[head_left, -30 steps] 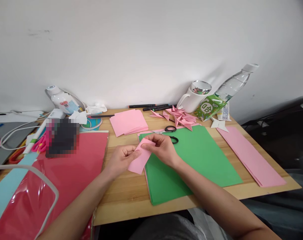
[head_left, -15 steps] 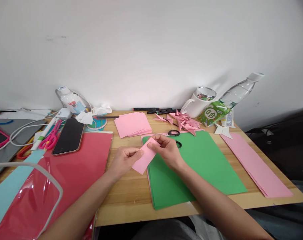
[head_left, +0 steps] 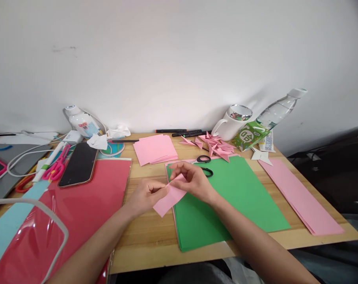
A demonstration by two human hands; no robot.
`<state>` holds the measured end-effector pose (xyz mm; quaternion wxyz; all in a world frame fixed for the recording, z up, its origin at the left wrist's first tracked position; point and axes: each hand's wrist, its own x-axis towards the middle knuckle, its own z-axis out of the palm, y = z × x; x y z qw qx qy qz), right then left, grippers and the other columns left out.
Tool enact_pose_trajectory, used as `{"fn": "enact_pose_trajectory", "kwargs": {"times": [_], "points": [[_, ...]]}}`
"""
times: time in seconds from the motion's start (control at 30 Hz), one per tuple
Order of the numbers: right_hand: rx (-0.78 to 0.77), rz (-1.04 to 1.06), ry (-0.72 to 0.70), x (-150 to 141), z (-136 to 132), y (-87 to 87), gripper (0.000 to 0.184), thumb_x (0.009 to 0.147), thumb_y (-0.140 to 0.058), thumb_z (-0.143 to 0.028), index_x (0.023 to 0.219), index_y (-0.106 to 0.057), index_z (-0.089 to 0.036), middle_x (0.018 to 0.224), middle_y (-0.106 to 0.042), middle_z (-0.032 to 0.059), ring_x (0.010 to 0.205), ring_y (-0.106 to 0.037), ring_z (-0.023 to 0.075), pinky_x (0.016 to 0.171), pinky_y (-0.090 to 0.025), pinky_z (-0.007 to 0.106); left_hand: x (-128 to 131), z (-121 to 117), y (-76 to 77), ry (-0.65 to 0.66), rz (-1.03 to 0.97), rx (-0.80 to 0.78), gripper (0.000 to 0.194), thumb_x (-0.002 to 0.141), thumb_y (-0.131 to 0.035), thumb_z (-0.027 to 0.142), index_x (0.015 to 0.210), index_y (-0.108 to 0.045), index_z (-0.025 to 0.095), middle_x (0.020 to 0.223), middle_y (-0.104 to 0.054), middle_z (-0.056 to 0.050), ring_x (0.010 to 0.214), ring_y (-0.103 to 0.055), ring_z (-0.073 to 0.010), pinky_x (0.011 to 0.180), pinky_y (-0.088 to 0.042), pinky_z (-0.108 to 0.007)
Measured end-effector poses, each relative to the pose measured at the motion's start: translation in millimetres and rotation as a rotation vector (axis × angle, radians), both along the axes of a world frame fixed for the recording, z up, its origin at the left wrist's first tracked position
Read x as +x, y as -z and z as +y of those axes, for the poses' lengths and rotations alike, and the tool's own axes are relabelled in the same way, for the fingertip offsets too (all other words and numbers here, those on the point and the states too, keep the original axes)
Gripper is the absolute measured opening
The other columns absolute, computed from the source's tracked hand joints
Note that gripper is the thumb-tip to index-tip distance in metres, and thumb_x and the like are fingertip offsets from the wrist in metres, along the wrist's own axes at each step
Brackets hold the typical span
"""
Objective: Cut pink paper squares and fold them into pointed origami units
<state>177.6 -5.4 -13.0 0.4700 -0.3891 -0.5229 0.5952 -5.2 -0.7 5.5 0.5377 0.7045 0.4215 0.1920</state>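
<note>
A small piece of pink paper (head_left: 169, 199) is held between my two hands, over the bare wood and the left edge of the green paper (head_left: 235, 197). My left hand (head_left: 148, 196) pinches its left edge between thumb and fingers. At its upper right, my right hand (head_left: 193, 182) grips it with the thumb on top, fingers curled behind. Whether the sheet has a crease is hard to make out. Behind my hands lies a stack of pink paper squares (head_left: 157, 149). Black-handled scissors (head_left: 207, 172) rest on the green paper, partly hidden by my right hand.
Folded pink paper pieces (head_left: 217, 146) are heaped near a white mug (head_left: 234, 122), a green carton (head_left: 247, 136) and a tilted bottle (head_left: 281, 108). Pink strips (head_left: 303, 201) lie rightward. Leftward are a phone (head_left: 79, 163), pink scissors (head_left: 57, 165) and a red plastic-covered pack (head_left: 90, 201).
The pink paper has tilted and sits slightly lower between my hands. My right hand has shifted its hold, its fingers now arched over the paper's upper edge. The view has moved slightly.
</note>
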Motion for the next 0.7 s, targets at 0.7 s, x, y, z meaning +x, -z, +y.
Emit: {"fn": "enact_pose_trajectory", "kwargs": {"times": [0.7], "points": [[0.0, -0.3, -0.04, 19, 5, -8.0, 0.016, 0.064, -0.066, -0.015, 0.079, -0.062, -0.016, 0.068, -0.066, 0.0003, 0.06, -0.06, 0.0114, 0.059, -0.051, 0.025, 0, 3, 1.7, -0.004, 0.011, -0.091, 0.044, 0.073, -0.054, 0.039, 0.042, -0.031, 0.018, 0.047, -0.027, 0.004, 0.045, -0.023, -0.0071, 0.042, -0.014, -0.024]]}}
